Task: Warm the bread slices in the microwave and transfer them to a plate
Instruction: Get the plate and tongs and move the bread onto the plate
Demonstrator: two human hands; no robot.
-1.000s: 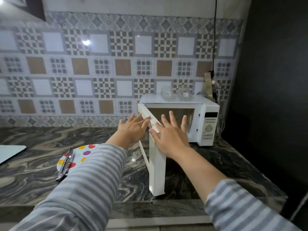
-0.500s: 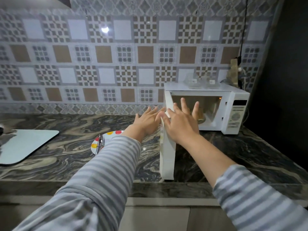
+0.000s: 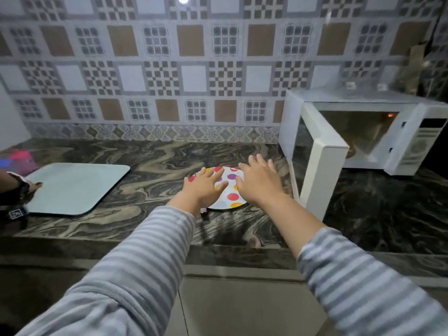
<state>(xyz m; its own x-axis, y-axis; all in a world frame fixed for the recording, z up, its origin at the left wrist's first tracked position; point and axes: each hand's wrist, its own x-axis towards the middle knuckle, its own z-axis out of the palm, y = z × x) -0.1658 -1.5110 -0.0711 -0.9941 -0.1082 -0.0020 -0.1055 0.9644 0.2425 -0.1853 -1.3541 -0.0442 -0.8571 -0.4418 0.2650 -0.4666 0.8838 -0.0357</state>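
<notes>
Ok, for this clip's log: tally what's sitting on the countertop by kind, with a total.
Microwave, door open: 1
Polka-dot plate: 1
Pale blue board: 1
Tongs, mostly hidden under the left hand: 1
Pink item at the left edge, too blurred to identify: 1
Total: 5

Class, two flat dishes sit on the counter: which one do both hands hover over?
The round polka-dot plate, under the left hand and right hand; the plain pale-blue square tray lies apart, further left.

No lettering is legible anywhere; the microwave [image 3: 368, 132] panel markings are blurred.
</notes>
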